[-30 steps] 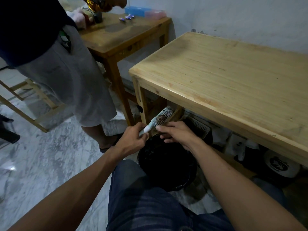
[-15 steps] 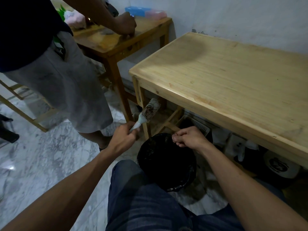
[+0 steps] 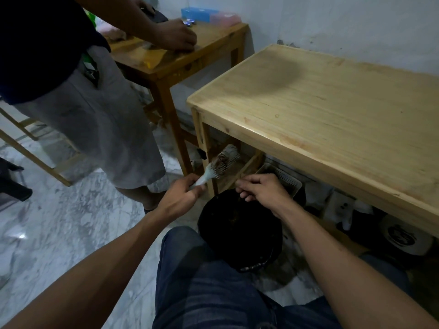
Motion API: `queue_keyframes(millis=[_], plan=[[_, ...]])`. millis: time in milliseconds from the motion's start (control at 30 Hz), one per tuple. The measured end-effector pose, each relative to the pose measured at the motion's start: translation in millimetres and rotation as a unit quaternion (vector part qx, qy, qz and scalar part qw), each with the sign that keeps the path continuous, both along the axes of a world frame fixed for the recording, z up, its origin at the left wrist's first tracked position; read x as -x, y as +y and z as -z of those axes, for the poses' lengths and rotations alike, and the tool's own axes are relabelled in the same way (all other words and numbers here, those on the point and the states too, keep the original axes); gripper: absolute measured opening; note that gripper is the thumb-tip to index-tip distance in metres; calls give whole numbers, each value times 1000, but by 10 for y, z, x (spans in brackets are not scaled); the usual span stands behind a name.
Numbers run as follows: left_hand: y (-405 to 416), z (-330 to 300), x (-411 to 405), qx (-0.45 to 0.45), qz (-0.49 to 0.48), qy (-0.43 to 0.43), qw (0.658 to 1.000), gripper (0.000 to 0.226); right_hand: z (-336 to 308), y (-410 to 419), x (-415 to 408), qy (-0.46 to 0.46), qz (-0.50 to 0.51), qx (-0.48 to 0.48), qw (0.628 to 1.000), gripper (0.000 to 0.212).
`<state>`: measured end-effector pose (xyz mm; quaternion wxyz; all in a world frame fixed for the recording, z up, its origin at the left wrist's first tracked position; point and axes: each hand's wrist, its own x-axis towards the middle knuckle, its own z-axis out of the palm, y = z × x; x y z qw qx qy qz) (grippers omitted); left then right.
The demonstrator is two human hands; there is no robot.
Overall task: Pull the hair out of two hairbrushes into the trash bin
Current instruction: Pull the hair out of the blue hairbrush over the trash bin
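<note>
Pale wood table (image 3: pixel 332 110) R, darker table (image 3: pixel 190 60) behind, marble floor (image 3: pixel 59 233), white wall (image 3: pixel 332 24)

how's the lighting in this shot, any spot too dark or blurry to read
Head view: dim and soft overall; the round black trash bin is too dark inside to show its contents; the pale round hairbrush in the left hand is slightly blurred; a glare spot marks the marble floor; wide-angle bending shows at the edges.

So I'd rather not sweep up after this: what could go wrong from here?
The hairbrush in the left hand sits beyond the trash bin rim, so hair pulled there may drop on the floor. The right hand hovers over the bin's far edge; a released clump could miss.
</note>
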<state>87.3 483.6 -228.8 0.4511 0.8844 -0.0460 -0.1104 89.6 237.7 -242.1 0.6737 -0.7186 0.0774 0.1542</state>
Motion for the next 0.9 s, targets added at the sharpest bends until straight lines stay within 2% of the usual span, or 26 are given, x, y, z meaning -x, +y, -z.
queue_keyframes(millis=[133, 300, 367, 467, 567, 700, 900], plan=[[106, 91, 0, 47, -69, 13, 996, 14, 45, -217, 41, 5, 2, 48, 999, 12], [52, 68, 13, 62, -62, 24, 996, 12, 135, -220, 50, 33, -32, 157, 987, 6], [24, 44, 32, 37, -29, 34, 998, 11, 102, -146, 13, 43, -55, 150, 986, 29], [-3, 32, 53, 31, 21, 49, 998, 11, -26, -23, -82, 15, 8, 95, 995, 55], [-23, 36, 67, 24, 40, 51, 998, 10, -108, 31, -139, -29, 101, 57, 993, 45], [-6, 54, 79, 23, 47, 49, 997, 14, -96, 9, -118, -52, 154, 111, 980, 14], [96, 111, 89, 11, 32, 49, 998, 15, -36, -84, -87, -44, 125, 155, 979, 21]])
